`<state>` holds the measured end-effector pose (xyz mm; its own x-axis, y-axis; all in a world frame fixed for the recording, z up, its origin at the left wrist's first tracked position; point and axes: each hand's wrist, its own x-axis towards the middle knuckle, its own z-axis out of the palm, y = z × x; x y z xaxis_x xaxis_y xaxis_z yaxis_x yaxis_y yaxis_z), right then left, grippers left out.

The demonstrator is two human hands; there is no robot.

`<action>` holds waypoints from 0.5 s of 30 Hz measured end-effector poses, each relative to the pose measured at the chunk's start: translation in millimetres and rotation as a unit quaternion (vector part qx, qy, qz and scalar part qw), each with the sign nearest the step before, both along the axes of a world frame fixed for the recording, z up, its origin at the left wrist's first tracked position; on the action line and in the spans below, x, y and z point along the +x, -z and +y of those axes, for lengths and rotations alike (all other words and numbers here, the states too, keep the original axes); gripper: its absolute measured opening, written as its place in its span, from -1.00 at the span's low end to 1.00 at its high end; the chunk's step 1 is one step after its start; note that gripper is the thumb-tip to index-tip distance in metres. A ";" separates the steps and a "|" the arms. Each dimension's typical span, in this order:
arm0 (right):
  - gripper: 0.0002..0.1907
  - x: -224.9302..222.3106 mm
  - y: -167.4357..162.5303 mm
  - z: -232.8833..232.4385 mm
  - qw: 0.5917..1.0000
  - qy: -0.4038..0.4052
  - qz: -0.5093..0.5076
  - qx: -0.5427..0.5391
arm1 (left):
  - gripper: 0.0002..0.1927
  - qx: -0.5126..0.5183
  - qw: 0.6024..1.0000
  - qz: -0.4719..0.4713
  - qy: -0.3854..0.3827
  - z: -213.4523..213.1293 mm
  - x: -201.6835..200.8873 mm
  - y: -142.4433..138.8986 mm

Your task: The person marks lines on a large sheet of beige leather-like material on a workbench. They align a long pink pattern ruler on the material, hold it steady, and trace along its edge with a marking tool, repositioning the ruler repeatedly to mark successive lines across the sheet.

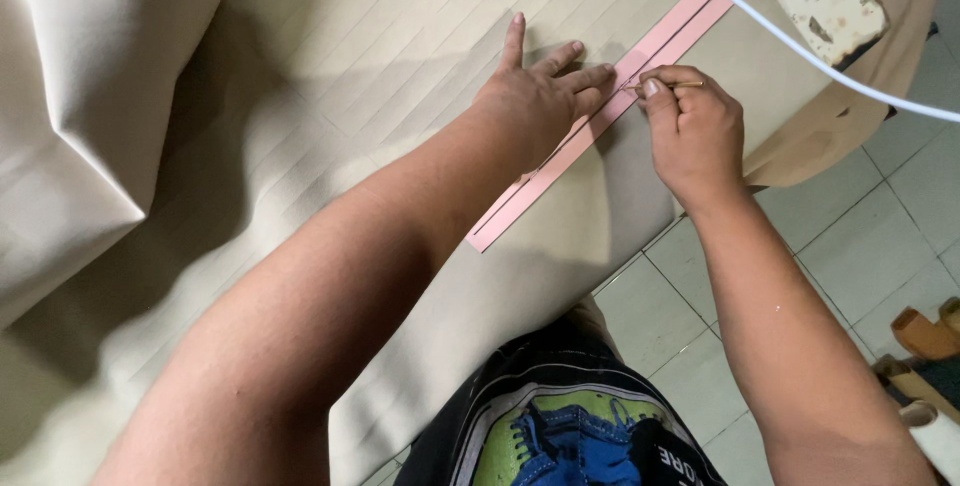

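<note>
Left hand (535, 96), fingers spread, presses the pink strip (600, 116) onto beige fabric (330, 76); at its 3 o'clock, right hand (695, 126) pinches a thin pencil (675, 85).

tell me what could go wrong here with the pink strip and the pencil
1. The left hand presses only the middle of the pink strip; its free ends lie unheld on the beige fabric, so the strip could pivot and skew the line.
2. The pencil in the right hand works right beside the left fingertips and might bump them.
3. The white cord hangs just above the strip's far end and could snag.
</note>
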<state>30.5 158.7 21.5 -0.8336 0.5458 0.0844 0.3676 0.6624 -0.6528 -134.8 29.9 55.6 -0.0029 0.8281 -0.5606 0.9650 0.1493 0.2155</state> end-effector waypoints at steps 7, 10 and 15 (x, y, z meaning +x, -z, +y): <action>-0.83 1.3 8.1 7.2 0.997 -0.034 -0.019 0.072 | 0.33 -0.035 0.999 -0.011 0.002 1.0 -2.5 -2.6; -0.88 2.2 14.4 2.0 0.994 -0.028 -0.009 0.105 | 0.28 0.001 1.000 -0.005 -0.001 -0.6 -3.0 -3.6; -0.95 10.4 16.7 -50.1 0.978 -0.161 -0.066 0.118 | 0.21 -0.050 0.999 -0.021 -0.003 1.6 -5.8 -7.8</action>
